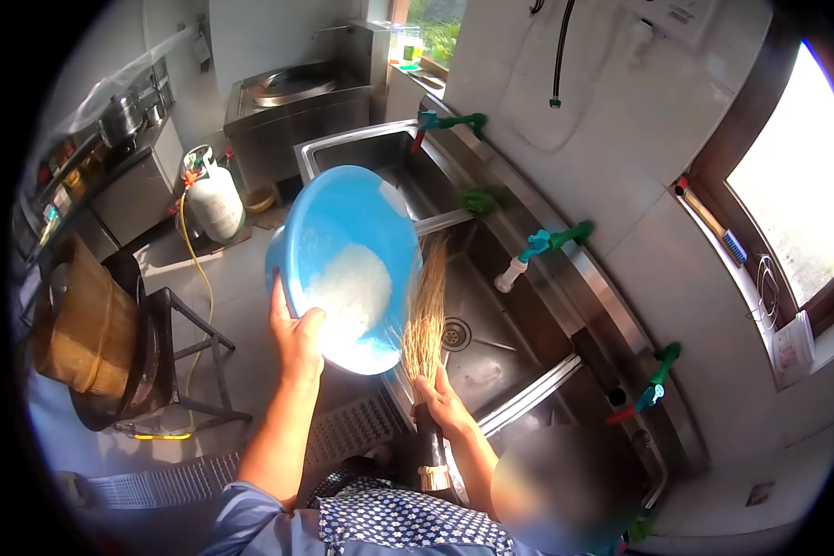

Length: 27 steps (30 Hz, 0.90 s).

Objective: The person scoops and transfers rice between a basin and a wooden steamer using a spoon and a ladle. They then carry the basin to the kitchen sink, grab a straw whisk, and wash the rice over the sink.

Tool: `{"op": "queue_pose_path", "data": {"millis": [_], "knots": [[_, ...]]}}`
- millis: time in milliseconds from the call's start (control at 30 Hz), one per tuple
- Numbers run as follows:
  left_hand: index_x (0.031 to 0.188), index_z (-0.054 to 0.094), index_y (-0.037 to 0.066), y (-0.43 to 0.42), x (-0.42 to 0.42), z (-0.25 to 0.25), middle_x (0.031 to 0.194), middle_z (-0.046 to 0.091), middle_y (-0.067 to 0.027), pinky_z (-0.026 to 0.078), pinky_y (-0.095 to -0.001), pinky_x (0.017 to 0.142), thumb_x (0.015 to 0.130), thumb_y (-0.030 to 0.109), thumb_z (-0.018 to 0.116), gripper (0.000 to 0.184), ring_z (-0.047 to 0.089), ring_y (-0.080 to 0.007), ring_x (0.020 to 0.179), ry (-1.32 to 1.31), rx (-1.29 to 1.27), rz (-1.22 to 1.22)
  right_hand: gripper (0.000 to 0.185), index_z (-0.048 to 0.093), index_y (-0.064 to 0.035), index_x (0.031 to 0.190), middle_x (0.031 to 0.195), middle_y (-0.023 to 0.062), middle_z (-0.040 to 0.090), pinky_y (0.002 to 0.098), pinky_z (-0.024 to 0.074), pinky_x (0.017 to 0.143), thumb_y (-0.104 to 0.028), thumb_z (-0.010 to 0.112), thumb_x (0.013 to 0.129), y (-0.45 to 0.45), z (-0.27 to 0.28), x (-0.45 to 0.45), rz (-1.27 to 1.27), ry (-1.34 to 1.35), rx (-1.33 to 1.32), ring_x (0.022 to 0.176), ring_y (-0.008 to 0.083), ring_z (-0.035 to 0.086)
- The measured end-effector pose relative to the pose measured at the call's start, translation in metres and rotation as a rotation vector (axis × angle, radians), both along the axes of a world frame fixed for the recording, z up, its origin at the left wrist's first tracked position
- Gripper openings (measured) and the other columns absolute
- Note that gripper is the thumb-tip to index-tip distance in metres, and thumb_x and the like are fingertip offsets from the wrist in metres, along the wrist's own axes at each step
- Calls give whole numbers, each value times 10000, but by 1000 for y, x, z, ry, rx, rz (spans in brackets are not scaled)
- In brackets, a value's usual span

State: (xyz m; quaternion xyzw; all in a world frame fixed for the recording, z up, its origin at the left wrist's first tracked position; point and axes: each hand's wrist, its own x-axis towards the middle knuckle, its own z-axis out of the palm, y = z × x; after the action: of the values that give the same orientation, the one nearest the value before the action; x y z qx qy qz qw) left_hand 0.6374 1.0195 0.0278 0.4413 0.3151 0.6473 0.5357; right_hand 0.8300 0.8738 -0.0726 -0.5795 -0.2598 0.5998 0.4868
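Note:
My left hand (pixel 296 338) grips the near left rim of a blue plastic basin (pixel 320 218), thumb inside and fingers under the outside. The basin is tilted, and a white patch (pixel 350 285) shows in its bottom; whether that is foam, grains or glare I cannot tell. In my right hand (pixel 445 403) is a straw whisk broom (pixel 426 320), held at the base of its bristles with the dark handle pointing down toward my apron. Its bristles point up, along the basin's right side. Beneath the broom lies a steel sink (pixel 491 357) with a round drain (pixel 455 334).
A second sink bowl (pixel 380 153) adjoins behind. Green taps (pixel 539 245) line the wall side. Leftward stand a white gas cylinder (pixel 215 199) with a yellow hose, and a wooden tub (pixel 88 324) on a metal stand. A grated floor drain (pixel 171 484) lies below.

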Motion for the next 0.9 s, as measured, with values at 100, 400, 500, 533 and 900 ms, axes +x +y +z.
{"op": "queue_pose_path", "data": {"millis": [100,400,500,533,900], "knots": [[1473,358,-31,2,12,-2,1597,223,-190,274,-324,1155,678,-143,479,813,279,-251,1447,66,53,68,535,281,-228,1476,963,99,557,292,487,476,-304,531,1008,2,-4,1,6,78,-2,590,157,584],[1520,320,26,-4,38,-8,1439,455,-103,452,-223,908,686,-149,484,867,502,-146,1206,359,140,197,563,246,-249,1504,981,104,570,296,494,486,-281,518,1013,3,-7,13,0,70,-39,581,162,576],[1448,453,65,-9,46,-9,1591,258,-197,355,-331,1109,695,-106,521,775,329,-270,1435,240,59,137,577,236,-249,1510,967,103,576,304,497,492,-277,521,1010,5,-9,18,-4,21,-17,584,165,572],[1452,438,40,-8,47,-12,1598,241,-193,353,-334,1111,695,-115,513,776,326,-268,1436,247,60,142,580,235,-250,1511,958,102,578,310,499,495,-276,523,1008,4,-10,20,0,-18,5,586,166,571],[1446,434,18,-16,63,-6,1594,251,-191,402,-303,1067,702,-125,515,762,348,-241,1418,339,108,61,541,243,-236,1481,873,108,562,318,497,464,-261,508,1010,-1,-30,17,-48,97,-5,565,177,564]]}}
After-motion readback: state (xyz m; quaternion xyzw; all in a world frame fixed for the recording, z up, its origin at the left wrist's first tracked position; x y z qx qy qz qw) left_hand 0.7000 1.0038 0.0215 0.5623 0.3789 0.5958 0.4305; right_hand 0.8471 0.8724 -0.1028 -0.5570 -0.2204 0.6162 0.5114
